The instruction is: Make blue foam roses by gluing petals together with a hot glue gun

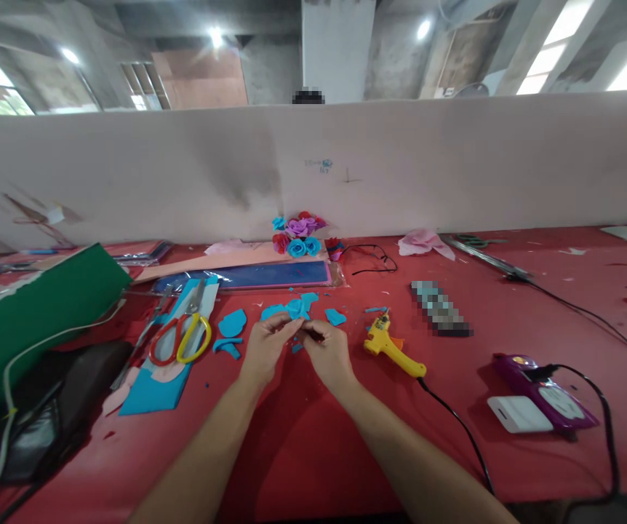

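Observation:
Over the middle of the red table, my left hand (268,345) and my right hand (329,354) meet with fingertips pinched together. Between them is a blue craft flower (296,308), its petals showing just above my fingers; the part under the fingertips is hidden. Loose blue petal pieces lie around: a rounded piece (233,322) and a curved strip (228,347) to the left, a small petal (335,316) to the right. A yellow hot glue gun (393,346) rests right of my right hand. Left of my left hand lie scissors (192,339) with red and yellow handles.
Finished red, purple and blue flowers (300,234) stand by the white partition (182,175). A phone-like blurred object (440,308), a purple power strip (550,397) and cords lie right. Blue sheets (155,393), a green board (46,320) and a dark bag (73,393) are left.

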A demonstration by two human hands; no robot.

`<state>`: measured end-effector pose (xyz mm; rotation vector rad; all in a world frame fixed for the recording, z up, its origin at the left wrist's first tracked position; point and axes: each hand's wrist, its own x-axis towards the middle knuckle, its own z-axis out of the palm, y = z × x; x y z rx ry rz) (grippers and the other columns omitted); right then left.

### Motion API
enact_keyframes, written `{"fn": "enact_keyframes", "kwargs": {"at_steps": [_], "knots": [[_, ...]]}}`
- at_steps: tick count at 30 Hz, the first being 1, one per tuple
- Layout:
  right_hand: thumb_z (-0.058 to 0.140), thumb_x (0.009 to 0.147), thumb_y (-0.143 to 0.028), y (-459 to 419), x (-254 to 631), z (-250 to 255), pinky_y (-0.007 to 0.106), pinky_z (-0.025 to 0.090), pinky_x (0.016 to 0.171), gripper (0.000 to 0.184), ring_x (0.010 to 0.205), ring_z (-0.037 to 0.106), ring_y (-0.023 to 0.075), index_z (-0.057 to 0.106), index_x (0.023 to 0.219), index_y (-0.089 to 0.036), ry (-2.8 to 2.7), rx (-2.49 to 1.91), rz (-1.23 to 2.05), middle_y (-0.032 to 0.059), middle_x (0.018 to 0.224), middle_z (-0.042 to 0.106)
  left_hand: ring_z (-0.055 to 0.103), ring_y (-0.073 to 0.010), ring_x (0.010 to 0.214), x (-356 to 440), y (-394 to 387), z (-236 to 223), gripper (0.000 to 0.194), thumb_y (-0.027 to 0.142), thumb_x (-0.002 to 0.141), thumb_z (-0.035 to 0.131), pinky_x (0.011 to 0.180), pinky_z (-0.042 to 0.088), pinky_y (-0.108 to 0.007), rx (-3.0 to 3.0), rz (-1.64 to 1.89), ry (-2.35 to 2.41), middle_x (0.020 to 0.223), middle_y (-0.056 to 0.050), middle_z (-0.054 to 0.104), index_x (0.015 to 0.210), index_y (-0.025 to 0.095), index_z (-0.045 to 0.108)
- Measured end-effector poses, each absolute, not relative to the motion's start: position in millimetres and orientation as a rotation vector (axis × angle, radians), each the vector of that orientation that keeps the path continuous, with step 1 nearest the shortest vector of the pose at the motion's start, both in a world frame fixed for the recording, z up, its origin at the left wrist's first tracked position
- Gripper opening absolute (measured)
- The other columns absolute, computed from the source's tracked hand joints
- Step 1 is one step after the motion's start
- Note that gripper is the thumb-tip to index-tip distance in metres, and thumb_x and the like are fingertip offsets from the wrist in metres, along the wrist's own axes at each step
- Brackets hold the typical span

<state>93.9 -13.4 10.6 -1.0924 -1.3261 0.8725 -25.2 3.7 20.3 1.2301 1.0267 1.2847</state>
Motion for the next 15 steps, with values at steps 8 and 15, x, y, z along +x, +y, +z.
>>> {"fn": "enact_keyframes", "kwargs": {"at_steps": [8,15], "knots": [[0.058,0.075,-0.031,-11.3,97.5,10.3,0.03,0.05,0.065,0.017,0.069,0.065,0.0203,0.071,0.073,-0.019,-1.3,-1.141,0.893,0.0044,0.074,0.072,0.057,-0.0141,0.073,-23.8,2.0,23.2,0.016,0.03,0.066,0.074,0.073,0.043,-0.026,1.159,1.225,0.95,0.071,-0.002,0.064,0.073,0.016,0.073],[0.061,0.072,-0.03,-10.0,98.8,10.3,0.032,0.051,0.068,0.016,0.073,0.066,0.0214,0.071,0.077,-0.019,-1.26,-1.157,0.88,0.0056,0.079,0.074,0.061,-0.0141,0.077,-26.6,5.7,21.2,0.027,0.022,0.054,0.082,0.079,0.045,-0.027,0.96,1.228,0.867,0.08,-0.003,0.068,0.079,0.017,0.073]]}}
